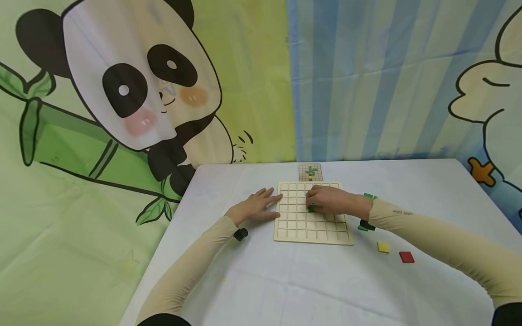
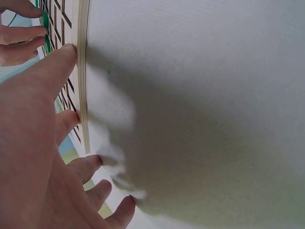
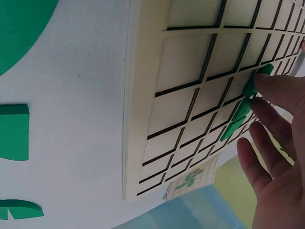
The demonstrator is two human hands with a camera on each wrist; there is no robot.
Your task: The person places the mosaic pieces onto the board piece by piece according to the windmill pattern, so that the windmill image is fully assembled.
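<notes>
A wooden grid board (image 1: 314,236) lies on the white table. My left hand (image 1: 257,206) rests at its left edge, fingers spread, with thumb and index fingertips against the rim in the left wrist view. Over the board's upper middle, my right hand (image 1: 328,200) pinches a flat green piece (image 3: 258,80) between thumb and index finger, close on the grid. Other green pieces (image 3: 233,128) lie beside it on the squares, under the fingers. From the head, my right hand hides most of these.
Behind the board lies a small grid card (image 1: 303,173) with a green, plant-like pattern. Right of the board are loose green pieces (image 3: 14,136), partly under my right wrist in the head view, a yellow square tile (image 1: 383,247) and a red square tile (image 1: 407,257).
</notes>
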